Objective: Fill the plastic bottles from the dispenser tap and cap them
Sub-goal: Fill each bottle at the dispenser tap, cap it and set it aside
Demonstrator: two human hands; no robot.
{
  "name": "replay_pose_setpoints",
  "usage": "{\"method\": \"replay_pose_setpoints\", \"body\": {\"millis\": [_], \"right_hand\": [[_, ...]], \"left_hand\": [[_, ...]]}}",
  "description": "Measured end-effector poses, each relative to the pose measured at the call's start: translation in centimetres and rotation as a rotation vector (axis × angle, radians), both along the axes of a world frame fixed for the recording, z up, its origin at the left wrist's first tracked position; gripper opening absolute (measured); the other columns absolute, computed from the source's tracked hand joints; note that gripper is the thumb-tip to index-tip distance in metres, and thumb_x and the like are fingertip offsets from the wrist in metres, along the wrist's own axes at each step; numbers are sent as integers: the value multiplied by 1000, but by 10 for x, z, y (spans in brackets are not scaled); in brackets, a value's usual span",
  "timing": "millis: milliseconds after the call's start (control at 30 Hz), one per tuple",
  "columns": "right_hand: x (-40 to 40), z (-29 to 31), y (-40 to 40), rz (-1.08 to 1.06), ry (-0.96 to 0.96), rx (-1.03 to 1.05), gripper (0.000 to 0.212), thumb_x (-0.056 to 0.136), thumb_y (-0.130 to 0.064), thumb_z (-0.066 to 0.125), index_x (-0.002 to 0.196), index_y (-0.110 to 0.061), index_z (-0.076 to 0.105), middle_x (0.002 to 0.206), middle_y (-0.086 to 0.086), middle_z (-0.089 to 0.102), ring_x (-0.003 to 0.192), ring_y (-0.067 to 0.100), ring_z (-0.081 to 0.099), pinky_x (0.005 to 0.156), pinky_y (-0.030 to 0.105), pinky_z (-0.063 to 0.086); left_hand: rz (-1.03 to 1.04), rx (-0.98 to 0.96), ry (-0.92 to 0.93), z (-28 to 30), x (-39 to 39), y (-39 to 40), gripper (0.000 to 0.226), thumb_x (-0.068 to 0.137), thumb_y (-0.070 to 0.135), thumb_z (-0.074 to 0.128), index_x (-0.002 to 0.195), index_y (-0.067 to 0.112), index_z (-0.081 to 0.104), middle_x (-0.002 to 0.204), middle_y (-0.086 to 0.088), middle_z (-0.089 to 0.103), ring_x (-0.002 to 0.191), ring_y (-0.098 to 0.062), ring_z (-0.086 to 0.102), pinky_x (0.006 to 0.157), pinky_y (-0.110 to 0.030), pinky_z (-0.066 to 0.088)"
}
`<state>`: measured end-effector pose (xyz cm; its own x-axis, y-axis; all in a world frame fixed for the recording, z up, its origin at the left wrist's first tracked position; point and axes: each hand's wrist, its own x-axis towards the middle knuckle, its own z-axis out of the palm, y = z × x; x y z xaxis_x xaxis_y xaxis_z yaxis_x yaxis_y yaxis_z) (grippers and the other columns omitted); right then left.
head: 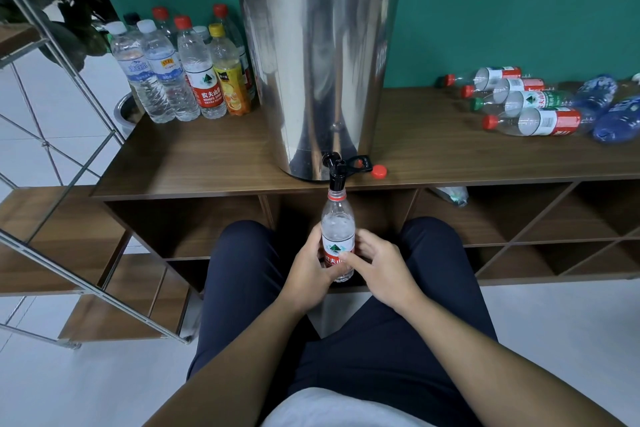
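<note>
The clear plastic bottle with a red label is held upright under the black dispenser tap, gripped by curled left hand and right hand beyond the wooden shelf's front edge.

I see a clear bottle with a red-and-white label, uncapped, upright, its mouth right under the black tap of the steel dispenser. Its red cap lies on the shelf just beside the tap.
</note>
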<state>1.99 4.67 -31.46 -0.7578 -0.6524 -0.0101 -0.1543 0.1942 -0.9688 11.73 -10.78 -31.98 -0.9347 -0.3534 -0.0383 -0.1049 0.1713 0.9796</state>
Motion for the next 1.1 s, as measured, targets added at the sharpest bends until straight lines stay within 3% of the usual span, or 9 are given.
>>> {"method": "replay_pose_setpoints", "body": {"millis": [667,1100], "right_hand": [[1,4,1,8,0,6,44,103,-14,79,143,-29,71,129,-12,80,126,7,74,110,40,60],[0,3,0,4,-15,-10,42,102,-11,79,140,-28,72,129,-11,81,126,10,74,112,45,59]], "left_hand": [[-7,2,-4,-1,-1,0,83,93,5,88,160,35,49,145,10,71,138,-14,67,119,-52,54],[-2,-4,-3,-2,-1,0,83,93,5,89,160,34,49,145,10,71,137,-14,68,119,-52,55]]}}
